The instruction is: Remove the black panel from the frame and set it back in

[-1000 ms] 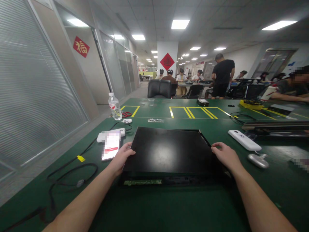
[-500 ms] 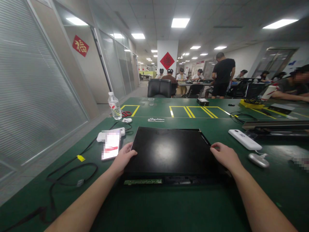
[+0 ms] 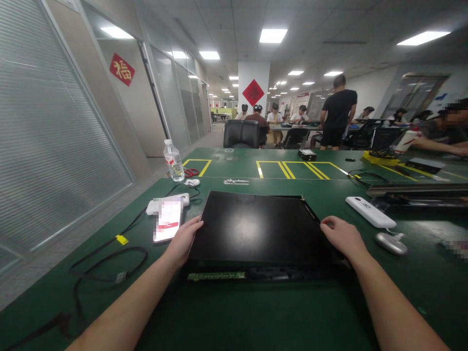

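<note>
A dark, glossy display panel lies slightly askew over a black monitor frame. Along the near edge of the frame a green circuit board strip is exposed. My left hand is closed on the panel's left edge, thumb at the rim and the other fingers partly hidden beneath. At the right edge my right hand pinches with thumb and forefinger; its lower fingers are hidden, and whether it also grips the frame cannot be made out.
Left of the panel are a phone, a white power bank, a black cable and a water bottle. To the right lie another white power bank and a silver mouse-like device. People sit and stand beyond.
My left thumb has drawn back from the panel's face to its left edge. The panel's left side has shifted slightly; my right hand has barely moved.
</note>
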Tool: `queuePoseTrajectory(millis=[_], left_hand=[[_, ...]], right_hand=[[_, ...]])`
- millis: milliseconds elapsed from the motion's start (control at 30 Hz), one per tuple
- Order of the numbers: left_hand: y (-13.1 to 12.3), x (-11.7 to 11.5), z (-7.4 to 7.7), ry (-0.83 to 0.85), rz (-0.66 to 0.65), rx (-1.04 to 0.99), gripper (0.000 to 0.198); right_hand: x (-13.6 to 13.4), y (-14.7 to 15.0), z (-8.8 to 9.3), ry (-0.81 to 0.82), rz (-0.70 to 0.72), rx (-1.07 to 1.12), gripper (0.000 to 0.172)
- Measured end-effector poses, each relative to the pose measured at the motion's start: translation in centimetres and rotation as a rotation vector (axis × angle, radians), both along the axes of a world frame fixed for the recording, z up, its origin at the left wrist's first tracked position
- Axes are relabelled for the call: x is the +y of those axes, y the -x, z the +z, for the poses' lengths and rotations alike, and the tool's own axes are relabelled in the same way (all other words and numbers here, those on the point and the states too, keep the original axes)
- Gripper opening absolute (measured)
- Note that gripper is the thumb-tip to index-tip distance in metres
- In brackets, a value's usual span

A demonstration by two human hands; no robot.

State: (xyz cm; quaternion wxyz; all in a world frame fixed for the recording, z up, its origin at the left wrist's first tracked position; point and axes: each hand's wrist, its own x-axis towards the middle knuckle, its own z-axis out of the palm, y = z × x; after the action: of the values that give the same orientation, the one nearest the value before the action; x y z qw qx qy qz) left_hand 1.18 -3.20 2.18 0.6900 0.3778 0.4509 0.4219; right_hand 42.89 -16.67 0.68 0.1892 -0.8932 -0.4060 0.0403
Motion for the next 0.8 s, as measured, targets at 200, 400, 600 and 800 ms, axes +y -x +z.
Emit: queuePoseTrajectory(millis=[200,400,600,800], left_hand=[[0.1,0.2,0.0,-0.024,0.06,0.043,0.042],[0.5,0.0,0.5,-0.096,0.0,0.048,0.042],[1.2,0.7,-0.3,-0.319,-0.004,0.226,0.038],[1.8,2.1,-2.0,-0.571,-0.013,0.753,0.034]], right_hand=[[0.0,-0.6,-0.4,0.003,-0.013,0.022,0.028],[0.1,-0.8,-0.5,-0.02,-0.016,0.044,0.026],[0.2,-1.2,-0.9,-0.04,-0.024,0.054,0.025],[0.3,-1.3,-1.1,-0.056,-0.022,0.03,0.026]])
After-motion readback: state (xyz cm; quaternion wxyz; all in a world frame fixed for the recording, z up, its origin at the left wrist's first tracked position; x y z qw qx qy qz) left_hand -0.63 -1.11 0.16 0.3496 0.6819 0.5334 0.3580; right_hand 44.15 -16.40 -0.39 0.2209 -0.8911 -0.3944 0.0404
